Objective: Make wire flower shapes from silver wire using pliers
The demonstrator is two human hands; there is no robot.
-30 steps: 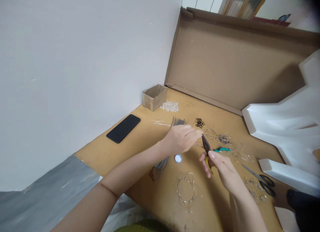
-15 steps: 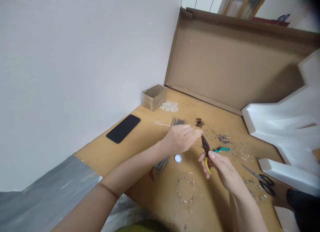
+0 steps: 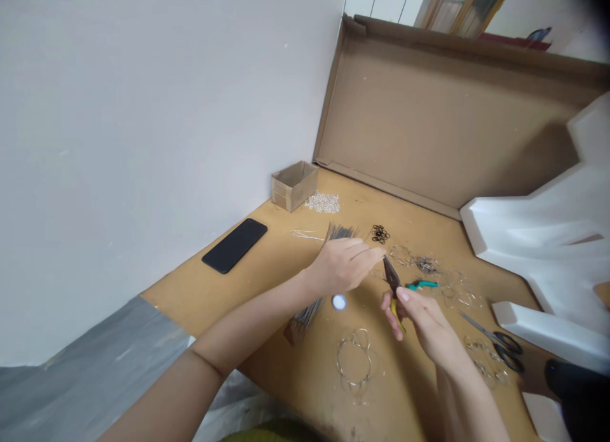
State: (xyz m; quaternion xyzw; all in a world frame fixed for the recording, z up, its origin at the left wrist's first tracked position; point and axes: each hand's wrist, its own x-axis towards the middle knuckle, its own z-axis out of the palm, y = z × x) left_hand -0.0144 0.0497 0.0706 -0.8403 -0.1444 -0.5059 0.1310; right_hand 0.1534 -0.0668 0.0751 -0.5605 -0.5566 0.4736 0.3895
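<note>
We're holding pliers (image 3: 391, 277) w/ our R grip (image 3: 423, 310); our L grip (image 3: 340, 264) is curling nr their tip (image 3: 387, 263), can't tell if holding sth.

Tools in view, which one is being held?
The yellow-handled pliers, in the right hand; the black-handled scissors and teal-handled tool lie on the table.

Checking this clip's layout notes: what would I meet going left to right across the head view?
Black phone, small cardboard box, blue-rimmed disc, pliers in the right hand, black-handled scissors.
</note>
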